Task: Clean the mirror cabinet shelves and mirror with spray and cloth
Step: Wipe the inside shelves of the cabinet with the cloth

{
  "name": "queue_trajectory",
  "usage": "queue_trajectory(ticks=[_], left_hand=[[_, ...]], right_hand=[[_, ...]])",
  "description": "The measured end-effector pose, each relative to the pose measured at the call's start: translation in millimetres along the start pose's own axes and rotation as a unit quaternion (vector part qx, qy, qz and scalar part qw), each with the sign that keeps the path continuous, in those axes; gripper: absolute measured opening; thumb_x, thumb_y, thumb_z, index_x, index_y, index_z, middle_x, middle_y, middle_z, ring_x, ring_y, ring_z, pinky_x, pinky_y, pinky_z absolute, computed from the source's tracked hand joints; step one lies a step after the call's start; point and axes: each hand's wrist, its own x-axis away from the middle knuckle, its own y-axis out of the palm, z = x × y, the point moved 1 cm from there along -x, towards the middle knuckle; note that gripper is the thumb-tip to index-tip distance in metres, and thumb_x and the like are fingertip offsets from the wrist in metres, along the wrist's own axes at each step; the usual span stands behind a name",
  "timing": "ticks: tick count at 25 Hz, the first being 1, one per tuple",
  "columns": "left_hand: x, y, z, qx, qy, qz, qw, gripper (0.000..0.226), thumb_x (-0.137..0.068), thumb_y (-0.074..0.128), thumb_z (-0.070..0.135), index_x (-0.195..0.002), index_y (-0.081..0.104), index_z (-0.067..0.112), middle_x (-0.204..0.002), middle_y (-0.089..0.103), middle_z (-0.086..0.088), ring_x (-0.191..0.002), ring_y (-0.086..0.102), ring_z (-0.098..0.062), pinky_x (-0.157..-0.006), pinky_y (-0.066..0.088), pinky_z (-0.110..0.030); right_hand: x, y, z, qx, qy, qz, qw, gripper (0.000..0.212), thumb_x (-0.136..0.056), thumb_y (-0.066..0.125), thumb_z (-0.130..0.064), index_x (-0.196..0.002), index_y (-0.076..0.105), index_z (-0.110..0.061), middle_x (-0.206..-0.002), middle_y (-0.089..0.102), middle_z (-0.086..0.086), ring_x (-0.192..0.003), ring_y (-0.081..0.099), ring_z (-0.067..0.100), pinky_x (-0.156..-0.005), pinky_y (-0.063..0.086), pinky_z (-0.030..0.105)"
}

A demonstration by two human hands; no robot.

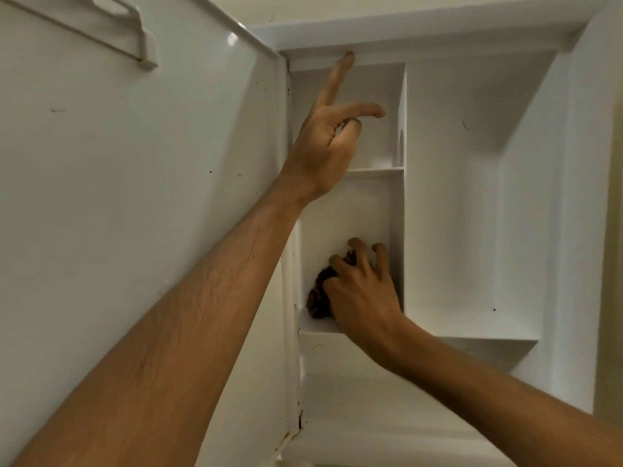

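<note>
The right hand reaches into a narrow compartment of the open white mirror cabinet, fingers spread and curled over a dark brown cloth. The cloth is bunched into a lump, its long axis running up and slightly right, and sits on the small shelf at the bottom of that compartment, pressed against the back wall. Above it, the left hand is raised and holds nothing: its index finger points up and touches the cabinet's top edge, another finger points right, the rest curl in. The cabinet door stands open to the left.
</note>
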Motion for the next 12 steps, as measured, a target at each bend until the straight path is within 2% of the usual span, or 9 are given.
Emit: queue_trajectory(ticks=[2, 3, 5, 6, 7, 9, 11, 12], left_hand=[[2, -1, 5, 0.009, 0.0, -0.003, 1.0, 0.037, -0.095, 0.04, 0.002, -0.111, 0.072, 0.009, -0.164, 0.011, -0.007, -0.148, 0.01, -0.006, -0.097, 0.022, 0.005], [2, 0, 6, 0.01, 0.003, -0.003, 1.0, 0.037, -0.095, 0.039, 0.001, -0.111, 0.072, 0.006, -0.164, 0.011, -0.007, -0.143, 0.016, 0.005, -0.093, 0.024, 0.006], [4, -1, 7, 0.004, 0.008, 0.004, 1.0, 0.036, -0.095, 0.039, -0.002, -0.112, 0.071, 0.002, -0.163, 0.012, -0.01, -0.121, 0.026, 0.03, -0.085, 0.029, 0.007], [4, -2, 8, 0.002, 0.01, 0.005, 1.0, 0.035, -0.096, 0.039, -0.002, -0.112, 0.07, 0.001, -0.163, 0.012, -0.01, -0.115, 0.028, 0.034, -0.083, 0.032, 0.005], [5, -2, 9, 0.003, 0.012, 0.004, 1.0, 0.035, -0.096, 0.04, -0.001, -0.112, 0.071, 0.002, -0.164, 0.012, -0.009, -0.118, 0.031, 0.03, -0.081, 0.037, 0.002], [7, -3, 12, 0.007, 0.016, -0.004, 1.0, 0.035, -0.095, 0.04, 0.002, -0.111, 0.072, 0.006, -0.164, 0.012, -0.005, -0.122, 0.048, 0.004, -0.068, 0.042, -0.005], [7, -3, 12, -0.006, 0.02, -0.004, 1.0, 0.035, -0.095, 0.041, 0.001, -0.109, 0.072, 0.007, -0.164, 0.011, -0.003, -0.109, 0.06, -0.016, -0.059, 0.04, -0.006], [7, -3, 12, -0.012, 0.022, -0.007, 1.0, 0.034, -0.094, 0.042, 0.001, -0.108, 0.073, 0.007, -0.164, 0.011, -0.003, -0.111, 0.061, -0.023, -0.058, 0.039, -0.005]], right_hand=[[-15, -18, 19, 0.034, -0.03, 0.053, 0.998, 0.032, -0.092, 0.06, -0.031, -0.121, 0.066, -0.017, -0.138, 0.05, 0.007, -0.134, 0.033, 0.036, -0.109, 0.027, 0.051], [-29, -27, 31, 0.067, -0.045, 0.12, 0.99, 0.028, -0.09, 0.063, -0.026, -0.116, 0.069, -0.015, -0.13, 0.057, 0.009, -0.122, 0.046, 0.035, -0.1, 0.037, 0.048], [-52, -39, 50, 0.131, -0.017, 0.253, 0.958, 0.02, -0.088, 0.068, -0.015, -0.107, 0.07, -0.011, -0.11, 0.066, 0.01, -0.096, 0.06, 0.032, -0.081, 0.047, 0.044], [-54, -40, 51, 0.153, 0.009, 0.264, 0.952, 0.021, -0.088, 0.067, -0.013, -0.109, 0.069, -0.009, -0.108, 0.067, 0.011, -0.091, 0.062, 0.032, -0.081, 0.048, 0.043], [-50, -34, 48, 0.166, 0.025, 0.222, 0.96, 0.027, -0.088, 0.067, -0.014, -0.115, 0.067, -0.009, -0.111, 0.066, 0.012, -0.094, 0.062, 0.033, -0.085, 0.049, 0.045], [-26, -13, 31, 0.175, -0.034, 0.103, 0.979, 0.036, -0.092, 0.061, -0.016, -0.127, 0.059, -0.007, -0.12, 0.062, 0.016, -0.105, 0.06, 0.039, -0.098, 0.043, 0.051], [5, -2, 18, 0.146, -0.106, -0.043, 0.983, 0.029, -0.099, 0.049, -0.021, -0.125, 0.059, -0.011, -0.12, 0.063, 0.013, -0.107, 0.058, 0.037, -0.099, 0.039, 0.05], [6, -7, 20, 0.13, -0.12, -0.065, 0.982, 0.027, -0.101, 0.046, -0.025, -0.123, 0.058, -0.015, -0.117, 0.065, 0.01, -0.106, 0.058, 0.035, -0.097, 0.038, 0.047]])
